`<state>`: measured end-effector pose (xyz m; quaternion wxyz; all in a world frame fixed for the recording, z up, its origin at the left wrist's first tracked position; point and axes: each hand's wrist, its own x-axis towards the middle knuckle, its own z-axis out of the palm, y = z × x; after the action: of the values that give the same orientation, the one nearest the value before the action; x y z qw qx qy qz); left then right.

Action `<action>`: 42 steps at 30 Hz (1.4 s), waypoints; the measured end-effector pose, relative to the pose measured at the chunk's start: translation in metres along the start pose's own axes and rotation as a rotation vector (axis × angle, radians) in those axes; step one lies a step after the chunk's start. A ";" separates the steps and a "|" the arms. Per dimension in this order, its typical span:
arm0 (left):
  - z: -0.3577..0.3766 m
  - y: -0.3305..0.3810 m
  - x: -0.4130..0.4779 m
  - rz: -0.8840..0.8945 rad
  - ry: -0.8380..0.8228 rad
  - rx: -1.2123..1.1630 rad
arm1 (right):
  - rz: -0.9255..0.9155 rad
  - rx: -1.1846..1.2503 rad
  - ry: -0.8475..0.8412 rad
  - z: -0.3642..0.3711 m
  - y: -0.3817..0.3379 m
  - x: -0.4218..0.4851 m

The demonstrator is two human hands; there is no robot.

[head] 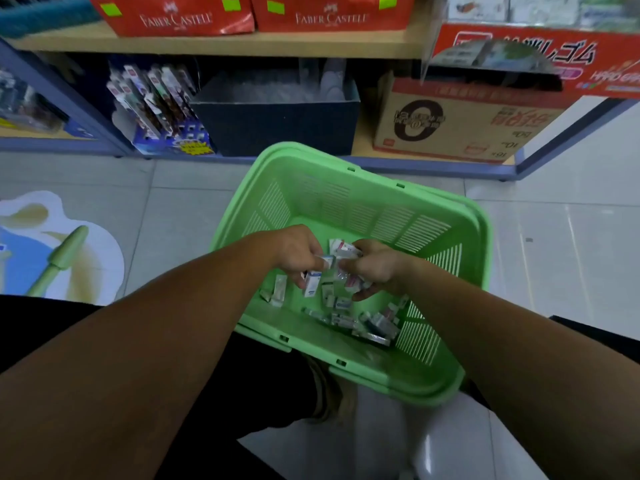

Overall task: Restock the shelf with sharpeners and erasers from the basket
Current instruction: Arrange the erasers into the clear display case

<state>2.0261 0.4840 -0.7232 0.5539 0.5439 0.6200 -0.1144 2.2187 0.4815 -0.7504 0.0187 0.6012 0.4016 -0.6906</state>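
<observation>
A green plastic basket (349, 202) stands on the floor in front of me. Several small packed erasers and sharpeners (360, 322) lie loose on its bottom. Both my hands are inside the basket. My left hand (298, 252) grips a few small white and blue packets (313, 282). My right hand (375, 268) holds a bunch of small packets (344, 249), some sticking out above and below its fingers. The two hands nearly touch.
A low shelf (242, 46) runs across the back with red Faber-Castell bags (180, 15), a pen display (162, 109), a dark bin (277, 123) and a cardboard box (460, 123). A floor sticker (52, 247) lies at the left on the tiled floor.
</observation>
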 end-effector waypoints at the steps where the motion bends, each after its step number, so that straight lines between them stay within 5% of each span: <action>1: -0.009 0.005 -0.007 0.008 0.017 -0.034 | -0.018 0.012 0.000 -0.005 -0.005 -0.004; 11: -0.055 0.072 -0.095 0.270 0.087 -0.355 | -0.204 0.260 -0.104 -0.050 -0.080 -0.094; 15: -0.056 0.087 -0.113 0.341 0.093 -0.633 | -0.284 0.386 -0.020 -0.053 -0.111 -0.120; 26: -0.060 0.131 -0.138 0.559 -0.034 -0.761 | -0.262 0.168 0.074 -0.090 -0.139 -0.208; 42: -0.098 0.147 -0.133 0.437 0.080 -0.941 | -0.411 0.123 0.107 -0.147 -0.159 -0.186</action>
<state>2.0609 0.5403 -0.5122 0.7252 0.3565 0.4971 0.3160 2.3098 0.5888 -0.5017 -0.1805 0.5425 0.4731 -0.6703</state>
